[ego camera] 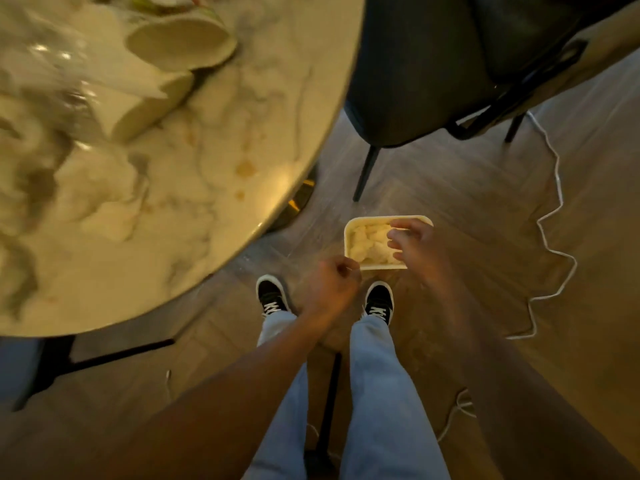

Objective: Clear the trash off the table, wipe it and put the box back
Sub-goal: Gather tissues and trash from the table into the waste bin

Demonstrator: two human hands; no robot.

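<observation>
A small white bin (349,233) stands on the wooden floor in front of my feet, filled with crumpled white paper (369,242). My right hand (412,242) hovers over the bin with fingers spread and nothing in it. My left hand (332,289) is curled into a loose fist beside the bin's near left corner; I see nothing in it. On the round marble table (221,188) at the left lie two tipped paper cups (180,39), crumpled tissues (97,188), clear plastic wrap (52,67) and brown stains (245,168).
A dark chair (433,64) stands at the upper right, close to the table edge. A white cable (554,237) snakes across the floor to the right of the bin. The table's black legs (114,355) stand at the lower left.
</observation>
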